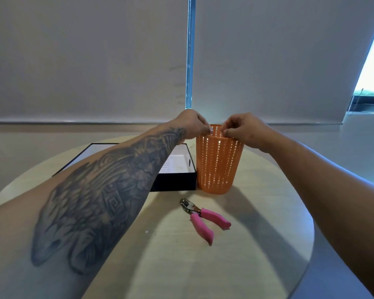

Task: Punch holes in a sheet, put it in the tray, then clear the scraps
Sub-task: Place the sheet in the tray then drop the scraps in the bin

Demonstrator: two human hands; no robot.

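Sheet (171, 166): lying in the tray (175, 180), mostly hidden by the left forearm. Basket (217, 165): orange, upright, touching the tray's right side. Left hand (191, 124), right hand (244, 129): fingertips pinched over the basket rim; contents too small to tell. Hole punch (203, 219): pink-handled, on round table (257, 234), nearer.

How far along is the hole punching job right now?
Nearly finished, it seems. A sheet already lies in the black tray, and the pink hole punch rests on the table, out of the hands. Both the left hand and right hand are pinched over the orange basket, apparently dropping scraps. One white speck is left on the table.
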